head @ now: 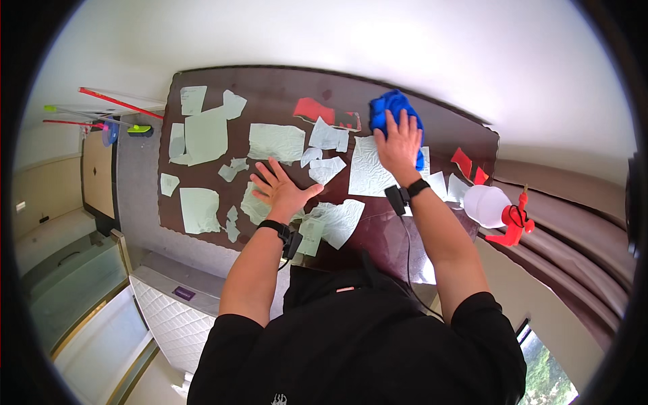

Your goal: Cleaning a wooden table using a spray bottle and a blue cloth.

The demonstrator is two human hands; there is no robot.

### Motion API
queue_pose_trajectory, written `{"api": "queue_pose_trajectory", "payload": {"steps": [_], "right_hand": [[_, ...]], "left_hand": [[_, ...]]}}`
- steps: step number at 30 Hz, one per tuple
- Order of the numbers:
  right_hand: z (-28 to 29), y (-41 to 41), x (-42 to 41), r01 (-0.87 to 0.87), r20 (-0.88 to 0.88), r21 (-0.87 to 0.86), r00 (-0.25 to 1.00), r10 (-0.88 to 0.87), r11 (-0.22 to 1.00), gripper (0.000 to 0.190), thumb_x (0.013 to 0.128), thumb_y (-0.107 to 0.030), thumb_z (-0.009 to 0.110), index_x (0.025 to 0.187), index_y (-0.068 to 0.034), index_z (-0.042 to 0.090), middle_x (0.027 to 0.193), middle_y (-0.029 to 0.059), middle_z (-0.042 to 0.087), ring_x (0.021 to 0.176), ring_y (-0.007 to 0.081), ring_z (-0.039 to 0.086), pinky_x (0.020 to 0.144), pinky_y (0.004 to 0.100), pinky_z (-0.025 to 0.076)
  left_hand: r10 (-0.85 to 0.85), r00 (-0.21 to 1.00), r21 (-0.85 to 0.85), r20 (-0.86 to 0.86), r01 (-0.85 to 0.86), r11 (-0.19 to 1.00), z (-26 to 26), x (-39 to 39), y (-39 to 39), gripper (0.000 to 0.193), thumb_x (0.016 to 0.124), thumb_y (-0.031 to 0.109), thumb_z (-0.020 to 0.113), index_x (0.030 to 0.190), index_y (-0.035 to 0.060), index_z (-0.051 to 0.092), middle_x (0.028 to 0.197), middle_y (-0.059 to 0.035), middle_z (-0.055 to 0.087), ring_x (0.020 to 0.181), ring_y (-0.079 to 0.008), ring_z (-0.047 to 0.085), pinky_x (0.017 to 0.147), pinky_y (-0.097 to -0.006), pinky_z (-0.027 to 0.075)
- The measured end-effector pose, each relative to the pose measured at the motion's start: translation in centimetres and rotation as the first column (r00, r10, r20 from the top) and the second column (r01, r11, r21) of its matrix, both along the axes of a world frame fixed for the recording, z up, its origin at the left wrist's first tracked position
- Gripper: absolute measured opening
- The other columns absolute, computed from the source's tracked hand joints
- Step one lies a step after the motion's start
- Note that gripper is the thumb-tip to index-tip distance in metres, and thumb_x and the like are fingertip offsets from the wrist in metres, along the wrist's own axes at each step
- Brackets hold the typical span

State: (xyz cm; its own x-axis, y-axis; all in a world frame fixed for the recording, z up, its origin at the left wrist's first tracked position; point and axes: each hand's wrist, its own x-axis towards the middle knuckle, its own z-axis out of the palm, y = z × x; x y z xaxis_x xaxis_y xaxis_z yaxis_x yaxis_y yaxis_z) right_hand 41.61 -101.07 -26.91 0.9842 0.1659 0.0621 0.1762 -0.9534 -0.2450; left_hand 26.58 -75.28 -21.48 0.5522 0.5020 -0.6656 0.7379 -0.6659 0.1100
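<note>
My right hand (400, 144) lies on a bunched blue cloth (392, 101) near the far edge of the dark, glossy table (349, 81). Just below the cloth is a wrinkled white paper sheet (367, 167), partly under my right forearm. My left hand (283, 190), its fingers spread, is over the middle of the table, above a crumpled pale sheet (253, 205), and holds nothing. Torn paper pieces lie all around it, among them a wide creased sheet (276, 142) and a crumpled one (341, 220). A torn red piece (314, 109) is left of the cloth.
A white and red spray bottle (487, 206) stands at the table's right end, near red scraps (461, 162) and a brown curtain (567, 223). More paper (206, 134) lies at the left end. A green-headed brush (139, 130) and a quilted mattress (172, 314) are beyond the table.
</note>
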Motion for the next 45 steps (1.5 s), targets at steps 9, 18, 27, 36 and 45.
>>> {"api": "queue_pose_trajectory", "payload": {"steps": [9,18,27,36,45], "right_hand": [[3.7,7.3,-10.6,-0.451,-0.127,0.263,0.86,0.494,0.853,0.045,0.099,-0.024,0.069,0.144,-0.023,0.068,0.165,0.0114,0.051,0.158,0.0392,0.037,0.132,0.0585,0.023],[-0.4,-0.1,-22.1,0.381,0.068,0.007,0.922,-0.38,0.925,0.061,0.098,-0.036,0.072,0.151,-0.008,0.06,0.161,0.0269,0.05,0.151,0.0479,0.042,0.128,0.0569,0.031],[6.0,18.2,-23.7,-0.472,-0.207,0.183,0.839,0.503,0.863,0.054,0.091,-0.029,0.078,0.143,-0.022,0.066,0.161,0.0155,0.05,0.153,0.0439,0.04,0.125,0.059,0.034],[2.0,8.7,-20.0,0.073,-0.028,0.068,0.997,-0.072,0.995,0.066,0.092,-0.037,0.081,0.152,-0.018,0.06,0.163,0.0205,0.048,0.153,0.0463,0.041,0.126,0.0591,0.034],[3.9,13.7,-20.8,-0.351,-0.19,0.151,0.907,0.375,0.924,0.07,0.091,-0.034,0.079,0.155,-0.016,0.056,0.165,0.0195,0.044,0.156,0.046,0.035,0.13,0.0611,0.028]], "left_hand": [[-0.004,0.997,-0.032,0.078,0.006,0.999,-0.8,-0.6,0.6,0.167,0.064,0.08,0.089,0.173,0.0093,-0.015,0.179,-0.0264,-0.023,0.161,-0.0563,-0.023,0.124,-0.0752,-0.01],[-0.438,0.835,-0.044,0.334,0.478,0.877,-0.4,-7.6,8.2,0.131,0.079,0.064,0.086,0.177,0.0196,0.011,0.183,-0.0212,0.003,0.167,-0.0497,-0.003,0.131,-0.0679,0.004],[-0.53,0.793,0.049,0.3,0.542,0.839,-1.1,-13.9,17.6,0.143,0.071,0.07,0.089,0.177,0.0213,0.007,0.183,-0.0202,-0.002,0.167,-0.0492,-0.008,0.129,-0.0723,-0.001],[-0.58,0.803,-0.038,0.136,0.589,0.807,-1.1,-13.1,17.9,0.158,0.064,0.08,0.087,0.177,0.0201,-0.007,0.182,-0.0213,-0.017,0.163,-0.0522,-0.022,0.125,-0.0753,-0.01],[-0.593,0.799,0.016,0.105,0.595,0.804,-2.3,-13.7,17.7,0.163,0.062,0.081,0.088,0.176,0.0196,-0.012,0.181,-0.022,-0.02,0.163,-0.0519,-0.023,0.125,-0.075,-0.01]]}}
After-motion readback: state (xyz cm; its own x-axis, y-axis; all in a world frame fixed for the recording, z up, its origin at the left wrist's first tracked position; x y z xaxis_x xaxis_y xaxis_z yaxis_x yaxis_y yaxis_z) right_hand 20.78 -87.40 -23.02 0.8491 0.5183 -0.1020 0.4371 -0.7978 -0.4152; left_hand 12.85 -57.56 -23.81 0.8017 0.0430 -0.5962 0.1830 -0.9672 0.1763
